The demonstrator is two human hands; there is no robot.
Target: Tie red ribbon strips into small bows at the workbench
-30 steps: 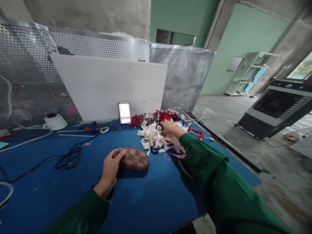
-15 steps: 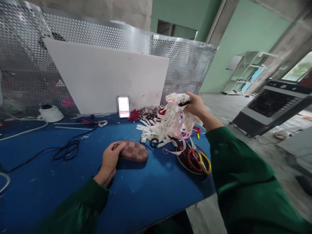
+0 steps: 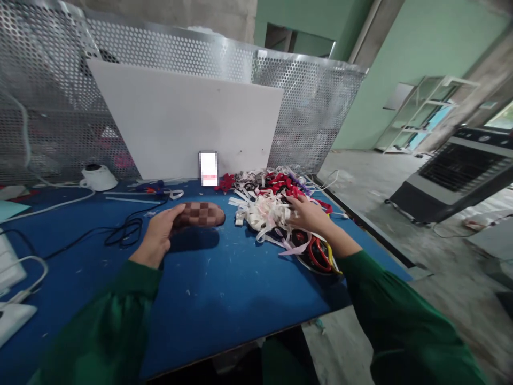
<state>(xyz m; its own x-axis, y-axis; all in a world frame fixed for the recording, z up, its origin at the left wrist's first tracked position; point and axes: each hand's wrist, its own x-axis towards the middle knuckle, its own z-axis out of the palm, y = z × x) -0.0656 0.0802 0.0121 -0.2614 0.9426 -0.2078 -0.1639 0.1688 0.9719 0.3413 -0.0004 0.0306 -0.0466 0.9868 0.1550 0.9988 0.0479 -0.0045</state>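
Observation:
My left hand [image 3: 155,235] is closed round one end of a brown checkered case [image 3: 200,215], shaped like a glasses case, and holds it just above the blue table. My right hand [image 3: 308,215] is closed at the right side of a bundle of white and cream ribbons [image 3: 266,211], low on the table; some of its fingertips are hidden in the strands. Just below this hand, scissors with red and yellow handles [image 3: 319,255] lie on a dark round object [image 3: 300,239]. Behind the bundle is a heap of red, black and white ribbons [image 3: 280,182].
A phone with a bright screen [image 3: 209,169] leans on a white board [image 3: 188,123]. To the left lie a coiled black cable [image 3: 124,235], a white cup-like object [image 3: 99,177] and white power strips [image 3: 14,315]. The table's right edge borders the floor.
My right hand has come down with the ribbon bundle, which now rests low among the other ribbons. My left hand has moved the checkered case up and left in view.

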